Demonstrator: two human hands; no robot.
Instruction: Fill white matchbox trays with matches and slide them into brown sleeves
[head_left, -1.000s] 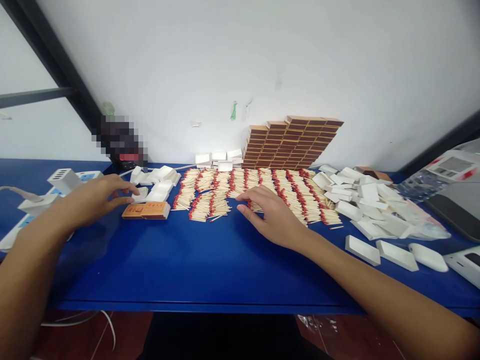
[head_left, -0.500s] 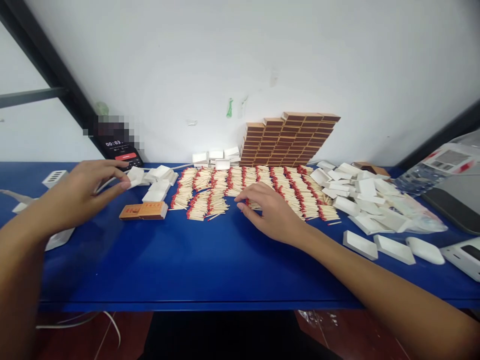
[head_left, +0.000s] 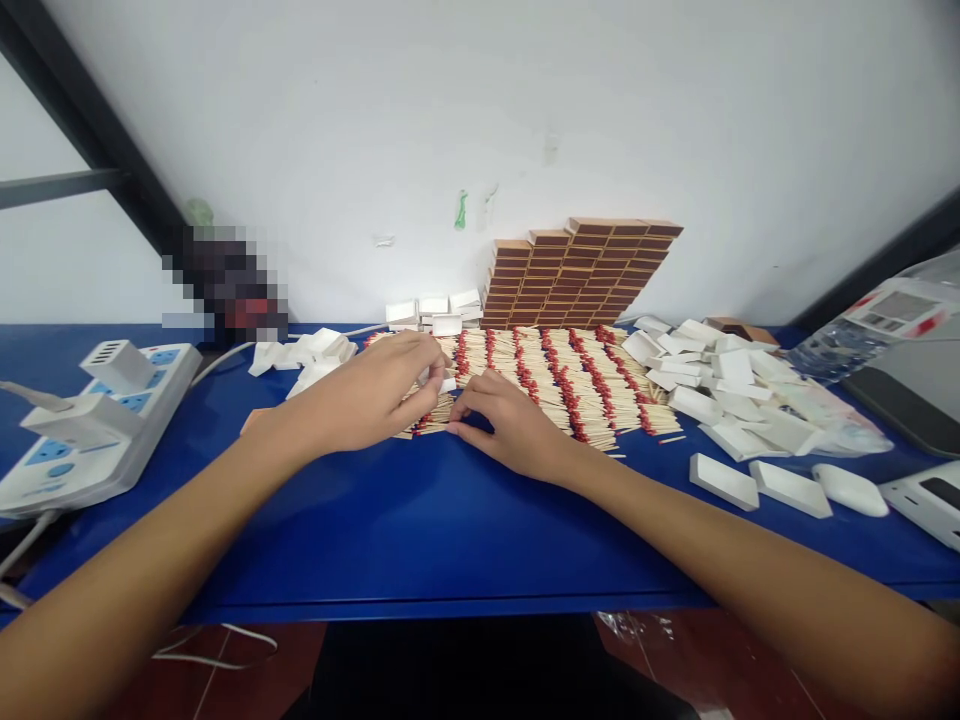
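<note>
We log red-tipped pale matches (head_left: pixel 559 395), blue tabletop (head_left: pixel 465 550), white trays (head_left: pixel 735 368), brown-and-tan striped matchbox stack (head_left: pixel 577 278), white power strip (head_left: pixel 155 425), blue sockets (head_left: pixel 135 403).

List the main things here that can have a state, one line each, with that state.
Thin red-tipped wooden matches: lying in rows.
Brown rectangular cardboard matchboxes: stacked.
White rectangular card trays, right: heaped loosely.
Long white plastic power strip: plugs inserted.
Left hand: fingers curled.
Right hand: fingers curled.
</note>
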